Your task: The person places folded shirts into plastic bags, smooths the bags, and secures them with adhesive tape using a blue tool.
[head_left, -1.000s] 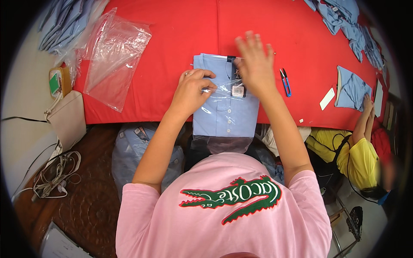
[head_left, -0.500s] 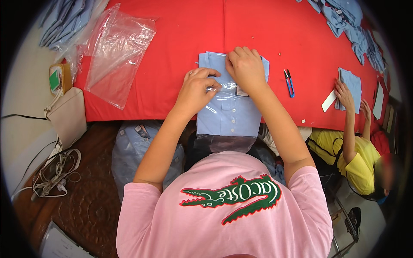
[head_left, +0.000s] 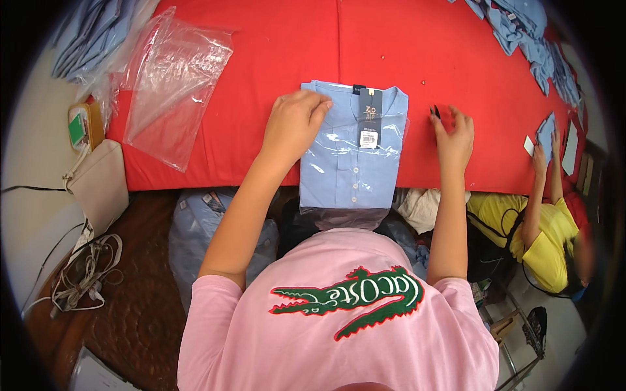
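Note:
A folded light-blue shirt (head_left: 336, 173) lies in a clear plastic bag in front of me, its lower end at the table's near edge. A dark hang tag (head_left: 370, 107) with a white sticker shows on its upper right. My left hand (head_left: 293, 127) rests at the shirt's upper left edge, thumb and fingers drawn together; whatever is between them is hidden. To the right of the shirt, my right hand (head_left: 453, 138) is over the blue thread snips, fingers bent and apart. Only the dark blade tip of the snips (head_left: 437, 112) shows past the thumb.
Clear plastic bags (head_left: 176, 98) lie on the red tablecloth (head_left: 280, 45) at left. Folded blue shirts (head_left: 98, 39) are far left, more blue garments (head_left: 528, 39) far right. A co-worker in yellow (head_left: 544, 254) holds blue cloth at right. A beige bag (head_left: 101, 182) hangs at left.
My right hand has left the shirt and moved right, onto the snips. My left hand has shifted up and left, uncovering the hang tag. The co-worker's cloth has been lifted and turned.

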Motion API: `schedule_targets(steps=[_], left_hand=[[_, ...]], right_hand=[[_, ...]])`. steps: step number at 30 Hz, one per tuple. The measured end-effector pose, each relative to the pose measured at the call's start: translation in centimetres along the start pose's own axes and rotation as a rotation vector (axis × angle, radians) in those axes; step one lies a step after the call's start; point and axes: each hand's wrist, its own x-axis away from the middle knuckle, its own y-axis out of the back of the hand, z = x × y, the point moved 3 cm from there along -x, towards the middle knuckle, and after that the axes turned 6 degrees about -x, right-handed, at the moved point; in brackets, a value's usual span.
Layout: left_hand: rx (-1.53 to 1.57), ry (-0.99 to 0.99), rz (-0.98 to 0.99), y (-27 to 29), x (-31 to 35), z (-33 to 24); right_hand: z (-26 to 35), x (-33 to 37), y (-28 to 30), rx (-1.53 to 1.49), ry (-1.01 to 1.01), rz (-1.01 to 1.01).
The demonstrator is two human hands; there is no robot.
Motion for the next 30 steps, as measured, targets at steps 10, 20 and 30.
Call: schedule_targets(steps=[10, 20, 30], left_hand=[[-0.306, -0.168, -0.251, -2.4, -2.8, -1.4], [-0.414, -0.261, -0.227, -2.3, -3.8, -1.9], [-0.218, -0.205, -0.173, -2.4, -2.7, -2.0]], right_hand=[[0.0, 0.4, -1.5, -0.414, -0.167, -0.041], [13.2, 3.4, -5.8, -1.403, -0.477, 0.513], [12.0, 4.0, -7.6, -1.215, -0.571, 0.496]])
